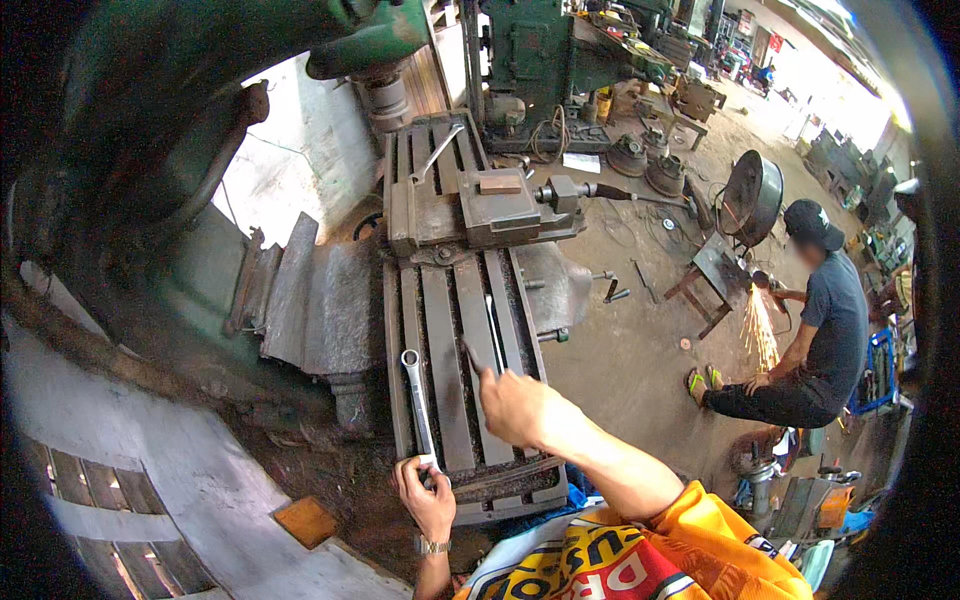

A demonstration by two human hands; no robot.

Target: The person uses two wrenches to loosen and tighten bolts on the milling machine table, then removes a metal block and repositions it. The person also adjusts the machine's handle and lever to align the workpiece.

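Note:
A long machine table [436, 320] with lengthwise slots runs away from me. On its near left part lies a silver wrench [415, 390], its ring end pointing away. My left hand [425, 498], with a metal watch on the wrist, has its fingers closed round the wrench's near end, which they partly hide. Over the right side of the table, my right hand [520, 408] is closed. A thin dark piece [472, 353] sticks out forward from it; its kind is unclear. Right of that piece, a slim shiny bar-like tool [495, 325] lies along the table.
A vise [495, 210] is mounted across the table, and another wrench [438, 152] lies beyond it. A green machine head [370, 45] overhangs the far end. On the right, a person [825, 320] crouches, grinding with sparks [760, 330] by a small stand [715, 280].

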